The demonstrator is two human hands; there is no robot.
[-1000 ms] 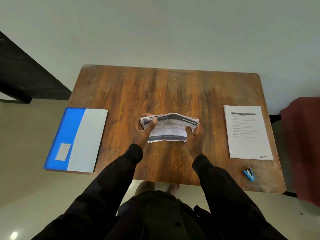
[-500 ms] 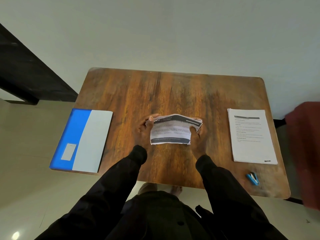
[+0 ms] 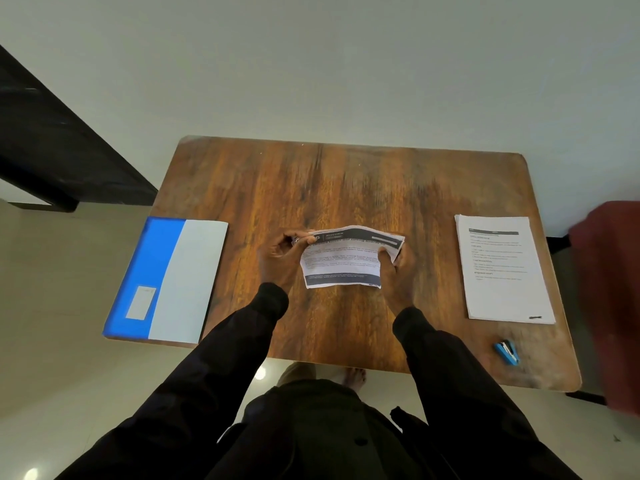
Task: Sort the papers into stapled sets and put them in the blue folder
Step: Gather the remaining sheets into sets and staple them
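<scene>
Both my hands hold a bundle of printed papers (image 3: 346,261) above the middle of the wooden table (image 3: 346,188). My left hand (image 3: 280,258) pinches its top left corner, and my right hand (image 3: 394,271) grips its right edge with the thumb on top. The sheets bow upward between the hands. A blue folder (image 3: 162,282) with a pale front flap lies shut at the table's left edge. Another stack of printed papers (image 3: 502,268) lies flat at the right. A small blue stapler (image 3: 507,353) sits near the front right corner.
A dark red object (image 3: 609,299) stands past the table's right edge. A black piece of furniture (image 3: 52,150) runs along the left. My feet (image 3: 325,374) show below the table's front edge on the pale floor.
The bundle has been raised and tilted more toward me, with its printed face showing more fully. Both hands keep their hold on it.
</scene>
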